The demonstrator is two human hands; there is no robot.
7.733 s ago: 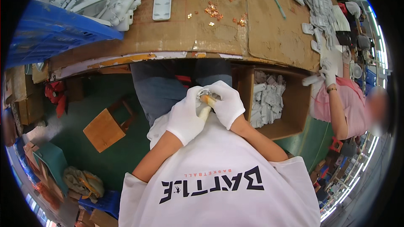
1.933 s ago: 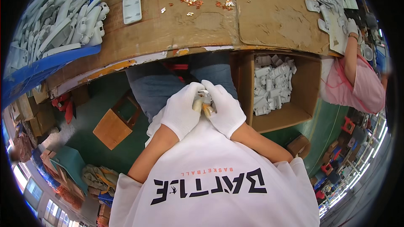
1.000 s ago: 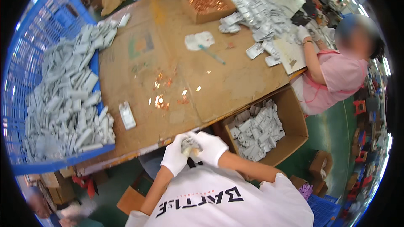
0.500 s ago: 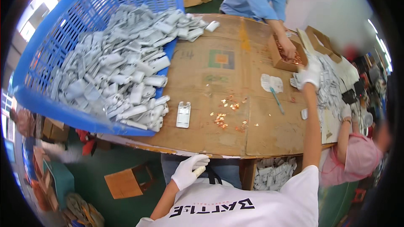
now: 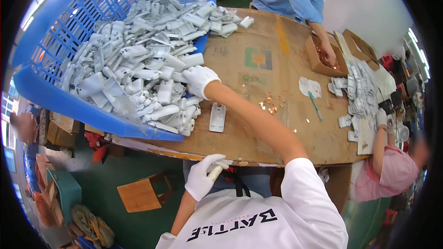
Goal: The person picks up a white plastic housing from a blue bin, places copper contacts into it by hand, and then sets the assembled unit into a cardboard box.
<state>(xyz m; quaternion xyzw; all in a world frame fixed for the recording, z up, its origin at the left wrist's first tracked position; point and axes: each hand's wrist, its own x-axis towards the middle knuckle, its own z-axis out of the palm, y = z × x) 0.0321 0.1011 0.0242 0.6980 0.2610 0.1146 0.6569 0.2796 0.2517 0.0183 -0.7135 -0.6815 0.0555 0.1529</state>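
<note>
My right hand [image 5: 200,81], in a white glove, reaches across to the right side of a heap of white-grey plastic shells [image 5: 152,71]. Its fingers lie over the shells, tips partly hidden among them, and no grip on one shows. My left hand [image 5: 203,176], gloved too, is at the table's front edge, close to my body. Its fingers are loosely bent, with the thumb, covered in something yellowish, apart from them; nothing shows in it. A single shell [image 5: 217,117] lies hollow side up on the cardboard. Small copper-coloured pieces [image 5: 272,107] are scattered right of it, partly behind my forearm.
The heap spills from a tipped blue crate [image 5: 87,119] onto the cardboard-covered table [image 5: 240,143]. A pen [image 5: 315,107] lies by a white paper [image 5: 309,85]. Across the table, a person in blue reaches into a box of copper pieces [image 5: 326,66]. More shells [image 5: 357,87] lie right, near another person's gloved hands.
My right hand has swung from the shells at the far right across to the heap at the left. My left hand stays at the table edge. The view has shifted slightly.
</note>
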